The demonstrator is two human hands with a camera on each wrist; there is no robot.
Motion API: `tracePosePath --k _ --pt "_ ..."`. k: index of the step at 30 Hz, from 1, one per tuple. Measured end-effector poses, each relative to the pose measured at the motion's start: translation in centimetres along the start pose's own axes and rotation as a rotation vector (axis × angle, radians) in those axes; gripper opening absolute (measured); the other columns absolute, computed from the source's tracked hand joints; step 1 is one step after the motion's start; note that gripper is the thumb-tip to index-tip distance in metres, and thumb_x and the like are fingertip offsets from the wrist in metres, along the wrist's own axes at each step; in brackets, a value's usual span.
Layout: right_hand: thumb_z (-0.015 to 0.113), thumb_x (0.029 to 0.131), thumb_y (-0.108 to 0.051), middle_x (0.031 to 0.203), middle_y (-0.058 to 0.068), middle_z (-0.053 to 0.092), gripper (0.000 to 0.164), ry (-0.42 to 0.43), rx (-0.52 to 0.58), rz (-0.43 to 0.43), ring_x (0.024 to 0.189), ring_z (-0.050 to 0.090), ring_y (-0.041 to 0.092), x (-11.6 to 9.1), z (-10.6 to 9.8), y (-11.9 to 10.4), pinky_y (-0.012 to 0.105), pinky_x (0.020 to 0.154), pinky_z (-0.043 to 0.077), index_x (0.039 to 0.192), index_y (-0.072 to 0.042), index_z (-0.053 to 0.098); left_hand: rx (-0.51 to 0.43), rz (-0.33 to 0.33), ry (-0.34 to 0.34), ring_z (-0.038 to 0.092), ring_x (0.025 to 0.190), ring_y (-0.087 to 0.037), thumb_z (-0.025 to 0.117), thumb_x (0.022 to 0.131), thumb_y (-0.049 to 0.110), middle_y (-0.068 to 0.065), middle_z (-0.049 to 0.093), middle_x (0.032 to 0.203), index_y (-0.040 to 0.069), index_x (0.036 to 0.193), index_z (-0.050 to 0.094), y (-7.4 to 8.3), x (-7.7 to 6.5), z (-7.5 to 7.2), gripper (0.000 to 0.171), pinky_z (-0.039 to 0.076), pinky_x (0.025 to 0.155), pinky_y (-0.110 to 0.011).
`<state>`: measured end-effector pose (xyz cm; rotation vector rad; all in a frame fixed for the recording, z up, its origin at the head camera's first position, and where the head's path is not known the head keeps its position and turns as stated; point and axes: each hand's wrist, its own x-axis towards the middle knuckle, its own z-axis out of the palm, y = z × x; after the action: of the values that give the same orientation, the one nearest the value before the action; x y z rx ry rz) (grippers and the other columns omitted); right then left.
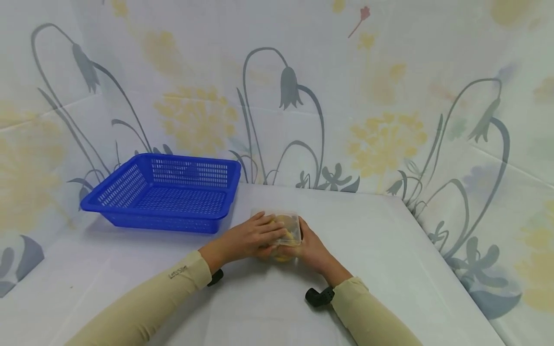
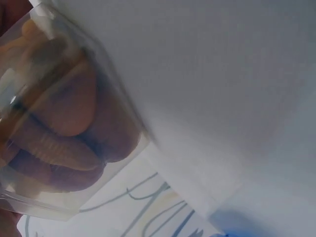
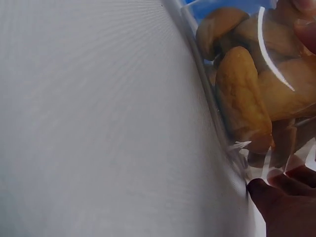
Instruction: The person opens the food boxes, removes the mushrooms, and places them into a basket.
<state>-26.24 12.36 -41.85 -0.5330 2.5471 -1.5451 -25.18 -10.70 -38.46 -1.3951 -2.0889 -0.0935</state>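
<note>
Two-handedly gripping a clear, boxy plastic container (image 1: 293, 226) of oblong yellow-brown pieces (image 3: 242, 96) at the white worktop (image 1: 389, 250): wrapping its right side with right hand (image 1: 313, 250), covering its left top with left hand (image 1: 251, 236).

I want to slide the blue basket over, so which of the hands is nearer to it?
Left. The left hand lies over the clear container, off the blue basket's near right corner; the right hand is farther from the basket, at the container's right side.
</note>
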Motion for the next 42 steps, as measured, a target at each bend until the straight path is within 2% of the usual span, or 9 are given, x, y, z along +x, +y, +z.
tracePosePath --k 4,9,17,20,25,29,35,38,42 --pt "0.082 0.074 -0.037 0.14 0.003 0.05 0.102 -0.006 0.016 -0.002 0.121 0.051 0.02 0.0 0.2 0.1 0.039 0.1 0.041 0.154 -0.019 0.021 -0.034 -0.016 -0.01 0.061 0.12 -0.033 0.073 0.084 0.025 -0.008 0.065 0.129 0.01 0.128 0.063 0.0 -0.1 -0.2 0.047 0.048 0.101 -0.051" --pt "0.085 0.071 -0.039 0.137 0.0 0.051 0.105 0.003 0.015 0.002 0.118 0.051 0.019 0.1 0.2 0.0 0.038 0.1 0.041 0.153 -0.022 0.023 -0.076 -0.043 -0.057 0.06 0.121 -0.034 0.069 0.088 0.024 -0.008 0.064 0.13 0.01 0.129 0.062 -0.1 0.2 -0.7 0.044 0.048 0.1 -0.052" --pt "0.084 0.072 -0.032 0.13 0.0 0.055 0.095 -0.029 0.065 0.018 0.113 0.054 0.018 0.0 -0.2 0.5 0.034 0.096 0.044 0.149 -0.029 0.028 -0.238 -0.185 -0.184 0.057 0.125 -0.031 0.06 0.094 0.027 -0.006 0.063 0.132 0.01 0.131 0.061 -0.5 2.0 -1.9 0.041 0.043 0.107 -0.049" --pt "0.084 0.072 -0.034 0.126 -0.002 0.057 0.09 -0.02 0.065 0.013 0.11 0.055 0.017 0.0 -0.2 0.5 0.035 0.096 0.044 0.146 -0.03 0.032 -0.277 -0.237 -0.203 0.058 0.124 -0.026 0.059 0.095 0.028 -0.004 0.064 0.131 0.013 0.132 0.061 -0.8 2.5 -2.2 0.041 0.044 0.107 -0.043" --pt "0.083 0.071 -0.04 0.129 -0.002 0.056 0.088 -0.018 0.04 0.045 0.114 0.053 0.018 -0.1 -0.1 0.3 0.043 0.103 0.04 0.144 -0.029 0.035 -0.359 -0.295 -0.188 0.064 0.114 -0.018 0.059 0.095 0.027 -0.003 0.066 0.127 0.014 0.132 0.061 -1.5 2.8 -2.5 0.039 0.052 0.098 -0.034" --pt "0.083 0.07 -0.045 0.138 -0.001 0.051 0.094 -0.015 0.02 0.091 0.122 0.049 0.019 -0.1 0.0 0.3 0.05 0.11 0.035 0.147 -0.028 0.031 -0.426 -0.347 -0.169 0.068 0.103 -0.015 0.058 0.094 0.023 -0.002 0.068 0.124 0.013 0.129 0.063 -2.0 3.1 -2.7 0.037 0.055 0.092 -0.031" --pt "0.082 0.068 -0.052 0.149 0.0 0.041 0.106 -0.001 -0.025 0.107 0.135 0.04 0.024 -0.1 -0.1 0.3 0.055 0.115 0.028 0.152 -0.026 0.023 -0.495 -0.423 -0.144 0.067 0.108 -0.018 0.054 0.092 0.02 -0.002 0.069 0.123 0.012 0.125 0.066 -2.7 3.6 -2.9 0.036 0.054 0.094 -0.035" --pt "0.081 0.069 -0.053 0.152 0.001 0.037 0.108 -0.015 -0.026 0.106 0.14 0.036 0.026 0.0 -0.1 0.4 0.057 0.116 0.026 0.154 -0.029 0.019 -0.555 -0.501 -0.133 0.064 0.115 -0.021 0.054 0.091 0.021 -0.003 0.069 0.123 0.014 0.123 0.068 -3.0 3.7 -3.0 0.036 0.052 0.098 -0.04" --pt "0.081 0.07 -0.05 0.154 0.001 0.035 0.107 -0.031 -0.014 0.098 0.143 0.033 0.027 0.0 -0.1 0.6 0.058 0.117 0.024 0.154 -0.032 0.017 -0.647 -0.651 -0.108 0.062 0.118 -0.023 0.056 0.091 0.026 -0.003 0.07 0.121 0.016 0.119 0.071 -3.6 4.0 -2.9 0.033 0.05 0.1 -0.046"
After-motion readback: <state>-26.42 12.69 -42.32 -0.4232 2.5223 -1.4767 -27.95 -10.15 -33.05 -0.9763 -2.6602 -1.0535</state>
